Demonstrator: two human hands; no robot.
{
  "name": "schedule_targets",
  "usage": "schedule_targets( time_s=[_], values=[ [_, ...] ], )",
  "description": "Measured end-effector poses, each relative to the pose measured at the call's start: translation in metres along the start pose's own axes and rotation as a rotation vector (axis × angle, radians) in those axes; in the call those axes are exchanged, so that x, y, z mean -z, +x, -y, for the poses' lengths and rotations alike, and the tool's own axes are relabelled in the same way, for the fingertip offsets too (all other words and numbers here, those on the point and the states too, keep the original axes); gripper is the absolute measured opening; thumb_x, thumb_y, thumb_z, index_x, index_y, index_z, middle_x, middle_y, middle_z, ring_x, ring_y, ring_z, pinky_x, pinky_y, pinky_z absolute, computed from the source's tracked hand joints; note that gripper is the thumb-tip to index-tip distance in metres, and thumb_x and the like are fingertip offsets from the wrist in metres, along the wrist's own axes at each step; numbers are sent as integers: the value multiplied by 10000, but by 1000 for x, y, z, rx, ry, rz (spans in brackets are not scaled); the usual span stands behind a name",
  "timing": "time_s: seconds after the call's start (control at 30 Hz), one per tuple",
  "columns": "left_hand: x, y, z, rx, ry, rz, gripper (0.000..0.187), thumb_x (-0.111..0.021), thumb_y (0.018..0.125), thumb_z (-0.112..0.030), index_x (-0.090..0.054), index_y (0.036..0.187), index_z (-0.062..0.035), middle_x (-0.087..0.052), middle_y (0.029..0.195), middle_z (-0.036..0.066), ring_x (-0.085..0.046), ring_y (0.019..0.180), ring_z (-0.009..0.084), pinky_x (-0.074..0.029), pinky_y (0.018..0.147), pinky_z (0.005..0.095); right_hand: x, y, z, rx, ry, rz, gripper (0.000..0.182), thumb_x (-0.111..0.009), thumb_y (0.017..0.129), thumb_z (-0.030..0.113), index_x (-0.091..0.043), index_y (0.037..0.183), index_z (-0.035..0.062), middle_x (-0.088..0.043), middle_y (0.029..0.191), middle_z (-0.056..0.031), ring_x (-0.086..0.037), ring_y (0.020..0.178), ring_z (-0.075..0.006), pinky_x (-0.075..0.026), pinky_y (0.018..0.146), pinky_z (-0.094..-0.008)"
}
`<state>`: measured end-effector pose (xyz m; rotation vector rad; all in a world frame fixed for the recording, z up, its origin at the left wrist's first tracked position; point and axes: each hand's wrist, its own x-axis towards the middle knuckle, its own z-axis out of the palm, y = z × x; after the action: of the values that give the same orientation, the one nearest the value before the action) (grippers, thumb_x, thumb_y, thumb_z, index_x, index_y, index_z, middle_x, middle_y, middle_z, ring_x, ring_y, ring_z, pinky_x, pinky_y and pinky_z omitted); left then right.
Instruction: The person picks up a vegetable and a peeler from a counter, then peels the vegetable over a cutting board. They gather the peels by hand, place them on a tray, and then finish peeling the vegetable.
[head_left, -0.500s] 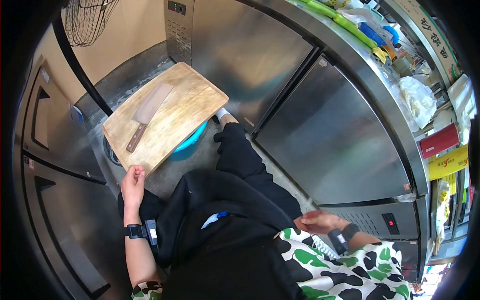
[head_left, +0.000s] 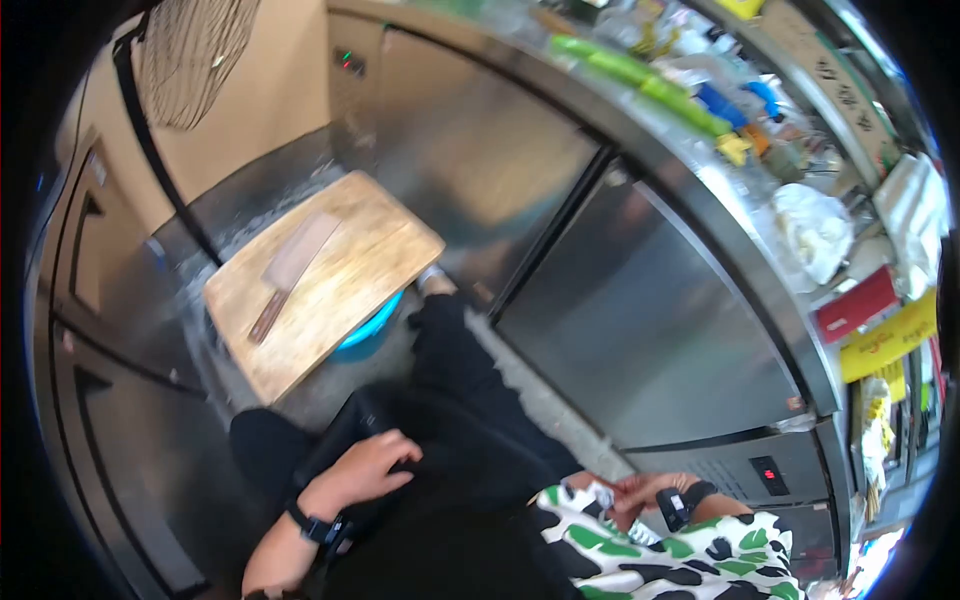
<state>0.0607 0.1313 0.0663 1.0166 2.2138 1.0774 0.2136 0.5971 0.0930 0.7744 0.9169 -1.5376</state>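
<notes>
The pale brown wooden cutting board, a flat rectangle with rounded corners and a visible smooth grain, lies in front of the person. On it rests the cleaver with broad dull-grey metal blade and brown wooden handle, and the handle points toward the near left edge. Under the near right side of the board shows a bright blue round tub, of which only a curved part can be seen. The left hand is nearer to the person than the board and apart from it, at the smooth black cloth over the lap; its fingers are open and a little bent, with nothing seen in them. The right hand is near the white, green and black patterned sleeve, its fingers bent inward; it is blurred, so I cannot tell if it grips something. To the right of the board stand flat, shiny steel doors. Above them, the steel tabletop carries long smooth green stalks and a crumpled white plastic bag.
</notes>
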Motion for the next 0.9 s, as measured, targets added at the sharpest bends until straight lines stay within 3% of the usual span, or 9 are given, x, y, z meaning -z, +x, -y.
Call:
schedule_targets(
  time_s=[0.1,0.23,0.33,0.4,0.53,0.67,0.73,0.8,0.9],
  values=[
    [1,0,-9,83,264,-21,283,-647,719,-107,-568,989,-132,-533,943,77,-564,936,286,-494,756,387,38,-43,-16,81,-175,-180,458,-695,791,8,-535,1219,42,-647,1075,-31,-605,975,-100,-482,880,-248],
    [8,-16,-37,119,286,24,365,-684,721,-195,-584,1068,-141,-533,1029,80,-546,994,285,-486,809,387,40,-77,15,290,-383,-245,450,-683,806,41,-528,1228,42,-632,1097,-21,-575,998,-88,-443,914,-242],
    [8,-33,-38,225,294,-42,421,-705,739,-281,-581,1101,-106,-554,1022,106,-557,980,286,-475,830,364,-3,-62,73,565,-337,-125,491,-690,793,30,-501,1246,16,-615,1154,-51,-563,1067,-132,-409,985,-308],
    [7,-46,-40,378,230,-82,424,-707,747,-298,-579,1090,-86,-567,989,114,-569,956,287,-476,822,354,-43,-45,115,689,-415,-45,521,-678,806,40,-468,1281,8,-574,1221,-48,-539,1091,-120,-404,984,-290],
    [-8,-83,-42,489,-16,-138,406,-707,754,-300,-578,1062,-69,-584,941,110,-599,887,281,-484,772,346,-130,9,184,775,-407,367,569,-708,773,34,-467,1288,23,-568,1235,-61,-534,1137,-152,-392,1006,-325],
    [-38,-105,-45,592,313,-468,220,-643,747,-135,-581,950,-80,-590,906,108,-596,846,309,-490,719,378,-209,67,222,715,-532,680,481,-714,756,36,-548,1207,32,-602,1180,-71,-561,1100,-171,-396,991,-336],
    [-41,-105,-37,604,310,-634,136,-617,746,-100,-583,872,-63,-596,852,111,-594,811,331,-490,697,395,-241,91,232,615,-609,758,489,-699,756,15,-543,1220,27,-598,1192,-79,-562,1104,-185,-395,994,-342],
    [-39,-104,-11,442,204,-952,88,-617,740,-70,-584,816,-41,-587,748,111,-603,726,309,-482,643,383,-265,114,232,530,-702,806,486,-690,758,4,-541,1220,21,-595,1199,-88,-560,1112,-190,-401,992,-349],
    [-29,-103,-50,570,-13,-1242,99,-624,703,6,-576,786,-15,-570,677,118,-563,609,206,-449,581,313,-283,130,203,304,-756,998,520,-663,798,-11,-470,1280,25,-571,1222,-50,-527,1131,-135,-401,992,-314]
  ],
)
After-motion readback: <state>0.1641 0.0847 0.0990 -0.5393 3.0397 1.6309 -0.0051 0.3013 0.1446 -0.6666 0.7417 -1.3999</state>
